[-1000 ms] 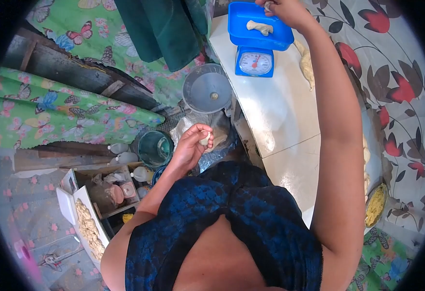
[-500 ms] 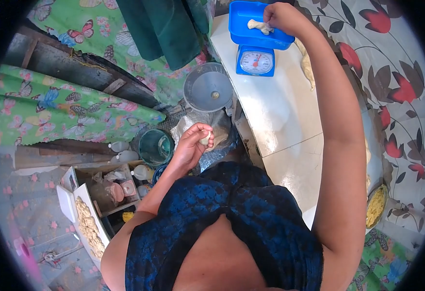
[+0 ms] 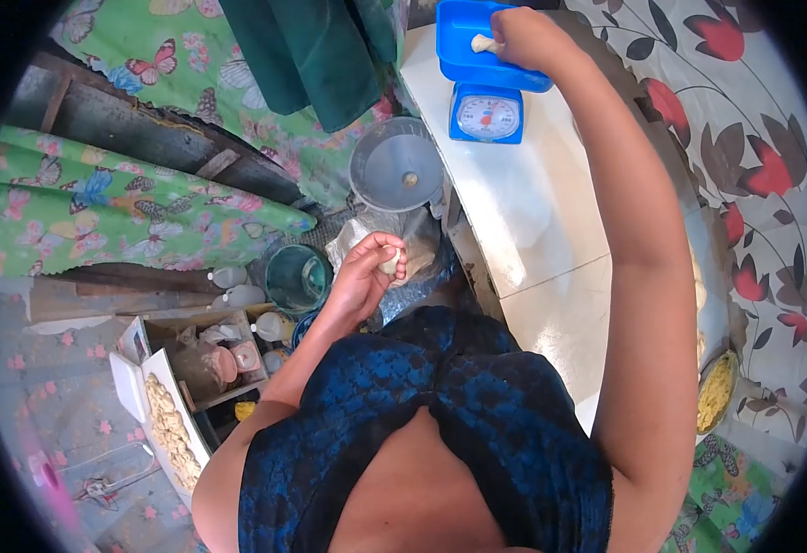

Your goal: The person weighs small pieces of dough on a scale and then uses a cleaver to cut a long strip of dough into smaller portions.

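Note:
My left hand (image 3: 368,267) is closed around a small piece of pale dough (image 3: 391,261), which shows between thumb and fingers. At the top, my right hand (image 3: 525,37) reaches into the blue tray (image 3: 454,66) of a kitchen scale. Its fingers are closed at one end of a pale piece of dough (image 3: 485,43) in the tray; the fingertips are partly hidden. Below the tray, the round white dial (image 3: 487,118) of the blue scale faces me, its needle hard to read.
The scale stands on a white tiled table (image 3: 551,230). Left of it are a grey basin (image 3: 394,166) and a dark green bucket (image 3: 298,278). Lumps of dough (image 3: 171,433) lie in a white box at lower left. A bowl of yellow food (image 3: 717,394) sits at right.
My right hand has come lower over the dough in the tray and covers more of it. The scale's needle has moved. My left hand stays in place.

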### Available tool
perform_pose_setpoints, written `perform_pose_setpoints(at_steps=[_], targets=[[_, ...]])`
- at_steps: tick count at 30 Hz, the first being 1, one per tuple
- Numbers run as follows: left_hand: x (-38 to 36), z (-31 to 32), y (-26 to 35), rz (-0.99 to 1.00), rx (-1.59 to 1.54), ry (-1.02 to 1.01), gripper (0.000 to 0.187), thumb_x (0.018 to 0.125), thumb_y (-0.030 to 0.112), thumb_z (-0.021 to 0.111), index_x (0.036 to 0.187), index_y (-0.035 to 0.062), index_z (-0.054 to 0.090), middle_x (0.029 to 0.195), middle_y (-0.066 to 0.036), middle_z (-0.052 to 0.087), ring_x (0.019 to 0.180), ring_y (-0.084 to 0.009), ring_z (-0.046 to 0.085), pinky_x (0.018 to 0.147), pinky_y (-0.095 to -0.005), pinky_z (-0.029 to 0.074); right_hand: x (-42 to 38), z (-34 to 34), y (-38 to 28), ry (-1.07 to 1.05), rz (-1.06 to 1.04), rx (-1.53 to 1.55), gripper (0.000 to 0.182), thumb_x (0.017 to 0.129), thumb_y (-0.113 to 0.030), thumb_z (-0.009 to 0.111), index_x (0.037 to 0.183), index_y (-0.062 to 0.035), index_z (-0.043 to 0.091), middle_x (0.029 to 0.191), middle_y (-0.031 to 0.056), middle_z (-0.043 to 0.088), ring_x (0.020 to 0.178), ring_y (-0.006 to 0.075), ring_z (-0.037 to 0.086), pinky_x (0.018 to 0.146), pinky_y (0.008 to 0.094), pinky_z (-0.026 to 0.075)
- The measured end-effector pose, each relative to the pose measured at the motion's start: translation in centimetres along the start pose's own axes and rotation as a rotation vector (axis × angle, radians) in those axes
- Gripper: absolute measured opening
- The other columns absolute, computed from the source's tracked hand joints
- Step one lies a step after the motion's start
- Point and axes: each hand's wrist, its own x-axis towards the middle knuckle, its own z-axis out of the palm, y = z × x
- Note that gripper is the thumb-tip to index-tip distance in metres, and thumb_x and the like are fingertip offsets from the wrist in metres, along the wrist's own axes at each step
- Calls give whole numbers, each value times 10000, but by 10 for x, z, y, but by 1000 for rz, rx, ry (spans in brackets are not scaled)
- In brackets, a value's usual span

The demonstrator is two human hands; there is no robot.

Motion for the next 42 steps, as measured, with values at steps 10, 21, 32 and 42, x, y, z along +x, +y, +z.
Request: perform_pose_setpoints(at_steps=[10,21,32,42], targets=[[-2,10,5,18,-32,-81,167,907,149,523,993,7,543,770,-55,553,711,-135,531,670,-281,437,-71,-37,-13,164,74,1297,296,775,-154,690,1037,-39,612,901,70,642,807,175,636,666,294,526],[31,91,41,367,382,-163,205,860,135,633,1022,24,572,809,23,557,736,-41,494,664,-195,402,-172,7,-104,75,144,1745,218,831,-58,636,1036,4,595,913,65,584,727,122,613,650,241,528],[33,82,29,449,561,-60,195,836,122,662,979,8,594,803,22,569,736,-40,495,672,-201,417,-172,3,-99,-253,95,1600,271,819,-89,670,1061,12,601,882,51,630,744,93,584,666,243,489],[13,39,11,230,484,-59,274,850,126,639,1103,34,586,804,46,522,698,-30,453,632,-186,382,-45,-26,10,284,90,734,297,787,-32,566,1078,-47,625,838,67,631,737,161,601,708,283,486]])
